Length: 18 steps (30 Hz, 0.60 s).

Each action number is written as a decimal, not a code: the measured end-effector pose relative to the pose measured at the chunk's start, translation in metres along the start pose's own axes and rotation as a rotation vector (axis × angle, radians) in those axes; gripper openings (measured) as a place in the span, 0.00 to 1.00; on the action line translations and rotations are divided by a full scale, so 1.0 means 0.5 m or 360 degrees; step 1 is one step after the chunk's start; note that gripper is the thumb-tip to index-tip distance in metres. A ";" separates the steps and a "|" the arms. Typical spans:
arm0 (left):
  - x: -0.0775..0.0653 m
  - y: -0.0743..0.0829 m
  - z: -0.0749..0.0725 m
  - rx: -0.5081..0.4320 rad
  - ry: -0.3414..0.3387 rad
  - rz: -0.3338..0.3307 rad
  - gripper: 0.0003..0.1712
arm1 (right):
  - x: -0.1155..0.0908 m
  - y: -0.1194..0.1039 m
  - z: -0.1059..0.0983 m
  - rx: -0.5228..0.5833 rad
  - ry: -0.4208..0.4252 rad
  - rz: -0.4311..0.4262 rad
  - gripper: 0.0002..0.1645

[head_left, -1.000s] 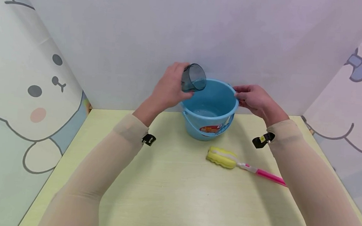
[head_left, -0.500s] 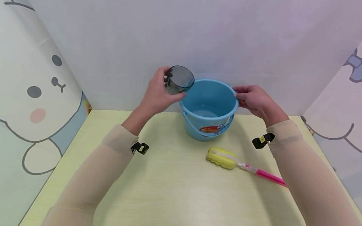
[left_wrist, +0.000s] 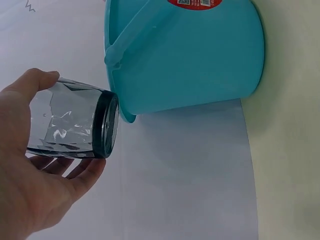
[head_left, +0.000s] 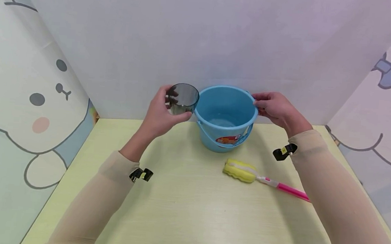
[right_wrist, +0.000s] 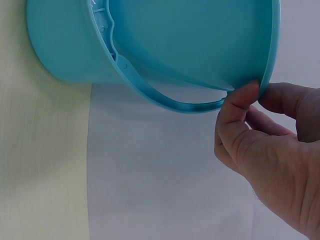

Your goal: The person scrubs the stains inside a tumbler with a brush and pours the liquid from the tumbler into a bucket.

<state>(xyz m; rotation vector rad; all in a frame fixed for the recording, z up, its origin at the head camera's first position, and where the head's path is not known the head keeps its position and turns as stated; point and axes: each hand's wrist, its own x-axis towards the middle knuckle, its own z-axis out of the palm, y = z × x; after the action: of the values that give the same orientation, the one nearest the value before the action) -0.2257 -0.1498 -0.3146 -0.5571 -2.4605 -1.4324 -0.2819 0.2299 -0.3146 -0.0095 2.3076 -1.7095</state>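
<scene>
A dark, see-through glass cup (head_left: 184,98) is held upright in my left hand (head_left: 159,115), just left of the bucket's rim. In the left wrist view, my thumb and fingers wrap the sides of the cup (left_wrist: 70,120), whose thick base shows. The blue plastic bucket (head_left: 223,133) stands on the table near the back wall, with a little clear liquid at its bottom. Thumb and fingers of my right hand (head_left: 276,107) pinch its rim on the right. In the right wrist view, that hand (right_wrist: 270,145) grips the rim beside the blue handle (right_wrist: 175,105).
In front of the bucket lies a sponge brush with a yellow head (head_left: 240,170) and a pink handle (head_left: 291,191), partly behind the right sleeve. A pale wall (head_left: 202,30) rises behind the pale yellow table (head_left: 188,213). Cartoon-printed panels (head_left: 12,84) flank both sides.
My left hand has carried the cup from its tilted place over the bucket's rim leftward and lower, turning it upright. My right hand stays at the rim, and the bucket has not moved.
</scene>
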 end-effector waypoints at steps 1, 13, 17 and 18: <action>-0.007 -0.002 0.000 -0.0001 -0.0007 -0.0008 0.53 | 0.001 0.000 0.000 0.0004 0.0001 -0.0002 0.31; -0.088 -0.026 0.017 -0.0063 -0.0112 -0.0084 0.54 | 0.002 0.000 0.002 -0.0005 0.0010 -0.0004 0.30; -0.114 -0.033 0.033 -0.0095 -0.0157 -0.0099 0.53 | 0.002 0.000 0.002 -0.0006 0.0008 -0.0003 0.30; -0.120 -0.034 0.038 -0.0102 -0.0169 -0.0100 0.53 | 0.002 0.000 0.001 -0.0007 0.0008 -0.0002 0.30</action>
<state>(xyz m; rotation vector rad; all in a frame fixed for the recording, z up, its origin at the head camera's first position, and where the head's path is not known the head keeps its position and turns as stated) -0.1797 -0.1534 -0.3605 -0.5882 -2.5421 -1.5489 -0.2827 0.2291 -0.3148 -0.0076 2.3159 -1.7070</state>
